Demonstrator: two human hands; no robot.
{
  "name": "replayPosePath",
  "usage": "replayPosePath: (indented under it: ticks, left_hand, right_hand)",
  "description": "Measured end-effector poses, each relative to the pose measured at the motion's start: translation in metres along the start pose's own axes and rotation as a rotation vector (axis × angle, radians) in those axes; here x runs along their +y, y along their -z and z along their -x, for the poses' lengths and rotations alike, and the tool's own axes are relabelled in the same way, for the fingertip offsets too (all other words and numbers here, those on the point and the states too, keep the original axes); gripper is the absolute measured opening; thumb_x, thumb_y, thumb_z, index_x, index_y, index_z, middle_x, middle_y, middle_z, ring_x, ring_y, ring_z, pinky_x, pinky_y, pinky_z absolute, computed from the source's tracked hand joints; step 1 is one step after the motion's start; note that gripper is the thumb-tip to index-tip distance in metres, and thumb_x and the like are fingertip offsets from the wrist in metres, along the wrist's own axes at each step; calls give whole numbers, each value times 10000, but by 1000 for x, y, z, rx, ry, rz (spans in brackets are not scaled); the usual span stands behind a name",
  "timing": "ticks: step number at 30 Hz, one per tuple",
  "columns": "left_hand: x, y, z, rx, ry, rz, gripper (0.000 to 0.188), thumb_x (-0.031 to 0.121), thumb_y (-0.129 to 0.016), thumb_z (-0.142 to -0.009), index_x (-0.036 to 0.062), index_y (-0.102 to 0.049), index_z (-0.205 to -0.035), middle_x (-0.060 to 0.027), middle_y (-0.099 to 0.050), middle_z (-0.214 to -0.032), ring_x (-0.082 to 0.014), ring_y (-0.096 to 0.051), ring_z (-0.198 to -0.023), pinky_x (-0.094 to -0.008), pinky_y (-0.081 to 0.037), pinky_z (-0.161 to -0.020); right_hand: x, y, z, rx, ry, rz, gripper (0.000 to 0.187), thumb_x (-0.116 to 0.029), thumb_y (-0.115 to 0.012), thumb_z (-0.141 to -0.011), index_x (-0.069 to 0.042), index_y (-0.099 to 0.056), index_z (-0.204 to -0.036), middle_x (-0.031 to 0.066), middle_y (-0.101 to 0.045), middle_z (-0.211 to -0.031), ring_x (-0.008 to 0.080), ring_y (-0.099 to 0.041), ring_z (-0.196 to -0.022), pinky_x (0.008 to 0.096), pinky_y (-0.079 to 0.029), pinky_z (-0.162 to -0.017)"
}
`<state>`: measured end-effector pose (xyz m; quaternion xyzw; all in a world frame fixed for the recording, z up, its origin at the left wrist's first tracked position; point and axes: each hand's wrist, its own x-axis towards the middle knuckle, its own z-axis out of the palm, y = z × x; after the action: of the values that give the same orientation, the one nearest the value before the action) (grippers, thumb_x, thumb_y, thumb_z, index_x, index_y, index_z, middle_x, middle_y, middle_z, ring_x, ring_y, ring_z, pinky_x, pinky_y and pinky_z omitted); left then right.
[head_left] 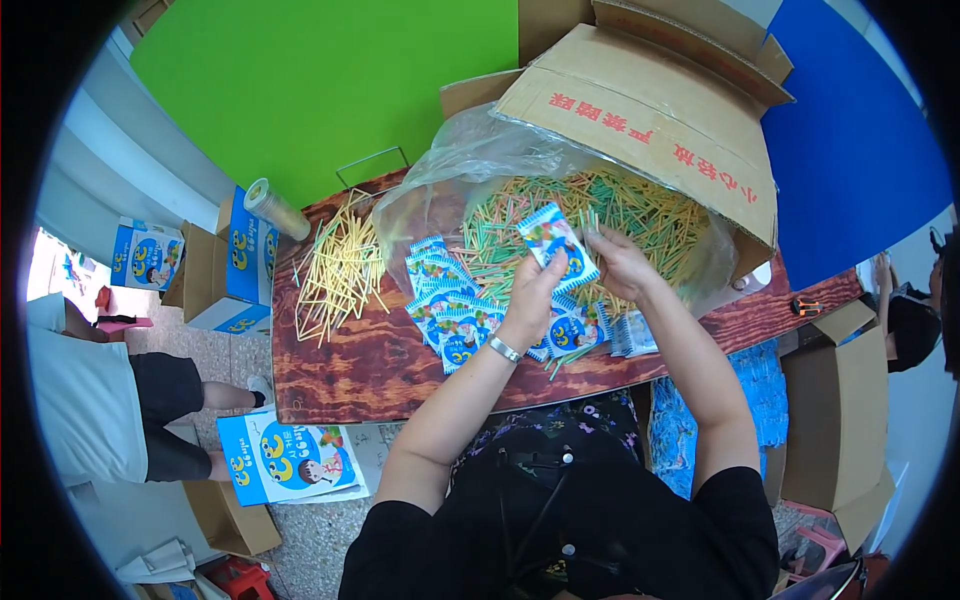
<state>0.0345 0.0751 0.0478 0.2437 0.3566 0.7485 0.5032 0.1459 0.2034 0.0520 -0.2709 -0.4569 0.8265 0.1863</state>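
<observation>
My left hand (pixel 534 298) grips a small blue-and-white snack packet (pixel 545 230), thumb on its front. Close by on the right, my right hand (pixel 622 265) is closed on a few thin pale-green sticks (pixel 588 220), which point up beside the packet. Both hands are over a heap of thin pink, green and yellow sticks (pixel 490 225) that spills from a tipped cardboard box (pixel 640 105) with a clear plastic liner (pixel 430 185). Several similar packets (pixel 450 310) lie left of and below my left hand. Farther left is a loose pile of pale yellow sticks (pixel 345 275).
The red-brown wooden table (pixel 330 380) carries all this. A clear cylindrical tub (pixel 275 208) and blue cartons (pixel 240 265) stand at its left end. A person (pixel 90 390) is at far left. An open carton (pixel 835 420) and blue packets (pixel 735 400) are below right.
</observation>
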Motion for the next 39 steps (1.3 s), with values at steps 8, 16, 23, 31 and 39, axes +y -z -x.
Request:
replayPosePath:
  ticks: [8,16,23,31,39]
  left_hand:
    - [1,-1,30,69,113,233,276,165,-543,-982,73,-564,-1241,-43,-641,-1111,-150,-612,-1029,-330,-471,-934]
    - [-25,-18,23,74,263,443,238,170,-597,-957,122,-584,-1190,-20,-626,-1134,-148,-598,-1061,-347,-488,-930]
    - [-7,-12,22,96,169,478,247,164,-576,-967,83,-568,-1200,-36,-625,-1134,-165,-605,-1063,-352,-486,-947]
    - [13,-4,27,-83,128,116,284,169,-560,-982,73,-556,-1249,-16,-628,-1109,-85,-589,-999,-275,-483,-873]
    - [23,41,32,93,-108,-807,172,146,-741,-837,20,-629,-806,-27,-638,-695,-63,-622,-582,-236,-467,-506]
  right_hand:
    - [14,-23,-10,65,275,-22,211,-265,-474,-1023,-60,-521,-1011,11,-542,-845,108,-529,-736,265,-456,-647]
    - [17,-24,10,199,506,375,348,-214,-474,-1006,-43,-449,-1307,34,-562,-937,125,-557,-847,286,-478,-740]
    - [32,3,4,224,510,410,581,-152,-485,-999,-38,-217,-1501,131,-342,-1483,213,-442,-1281,321,-390,-1042]
    - [10,1,11,-65,402,621,412,-155,-451,-1020,-5,-357,-1393,56,-604,-1037,135,-577,-973,286,-467,-891]
    - [-46,-13,48,-309,49,536,189,-285,-450,-1033,-112,-442,-1110,-11,-481,-798,81,-481,-636,232,-387,-543]
